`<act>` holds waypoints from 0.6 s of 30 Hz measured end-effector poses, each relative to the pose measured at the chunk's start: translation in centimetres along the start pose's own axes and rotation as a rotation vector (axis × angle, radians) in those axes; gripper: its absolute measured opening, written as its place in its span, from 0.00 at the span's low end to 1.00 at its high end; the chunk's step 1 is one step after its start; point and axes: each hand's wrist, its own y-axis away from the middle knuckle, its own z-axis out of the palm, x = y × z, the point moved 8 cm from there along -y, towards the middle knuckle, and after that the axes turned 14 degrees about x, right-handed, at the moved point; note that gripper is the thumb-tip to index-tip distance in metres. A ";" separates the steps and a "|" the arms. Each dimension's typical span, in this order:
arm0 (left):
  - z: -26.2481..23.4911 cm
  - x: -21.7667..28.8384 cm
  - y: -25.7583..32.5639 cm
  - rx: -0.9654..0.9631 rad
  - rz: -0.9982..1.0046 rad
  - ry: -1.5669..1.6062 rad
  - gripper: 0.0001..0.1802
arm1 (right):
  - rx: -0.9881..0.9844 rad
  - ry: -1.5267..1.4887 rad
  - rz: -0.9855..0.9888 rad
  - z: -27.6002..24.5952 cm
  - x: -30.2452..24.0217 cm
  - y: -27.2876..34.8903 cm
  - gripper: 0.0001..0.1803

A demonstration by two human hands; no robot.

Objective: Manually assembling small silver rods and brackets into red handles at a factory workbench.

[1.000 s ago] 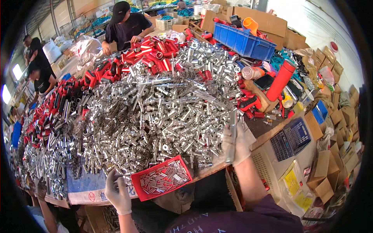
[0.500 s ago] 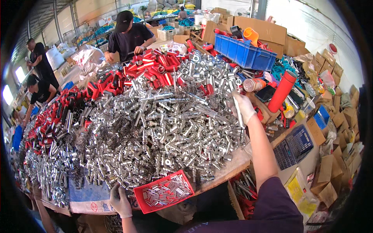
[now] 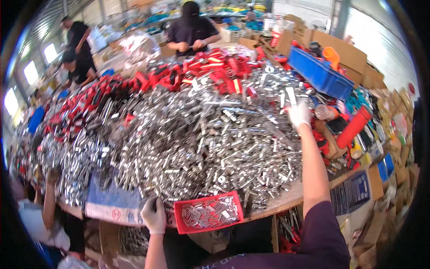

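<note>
My left hand [image 3: 154,217], in a pale glove, is at the table's front edge, just left of a red tray [image 3: 178,218]. Its thumb and fingers are apart, and nothing shows between them. The tray holds many small silver metal pins [image 3: 210,212]. Reaching far out to the right, my gloved right hand [image 3: 299,114] is over the far right of a large heap of silver metal parts [image 3: 215,148]. A bright, flat metal piece [image 3: 291,96] sticks out from its closed fingers. Motion blur hides the finer detail there.
Red handles [image 3: 215,67] lie along the heap's far side. A blue crate [image 3: 320,74], a red cylinder [image 3: 354,127] and cardboard boxes stand at right. Across the table a person [image 3: 192,31] works with both hands; others are at left. Another person's arm [image 3: 49,197] reaches in at lower left.
The view has swung, so the scene sits further right and is blurred. My right hand has moved farther out over the heap, and its metal piece now points away from me. My left hand stays beside the tray.
</note>
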 end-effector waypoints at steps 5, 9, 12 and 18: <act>-1.0 -1.2 -0.1 0.102 0.008 0.122 0.07 | -0.242 -0.690 0.151 -5.6 -3.8 11.5 0.17; -3.1 4.8 2.3 0.056 0.099 0.272 0.10 | -0.693 -1.093 0.195 -6.4 -4.5 27.7 0.15; -1.1 13.9 7.3 -0.547 0.166 0.386 0.27 | -0.955 -1.193 0.292 -7.8 -9.0 37.4 0.25; -2.2 13.4 8.4 -0.547 0.083 0.139 0.14 | -1.196 -1.115 0.506 -5.6 -10.2 42.8 0.30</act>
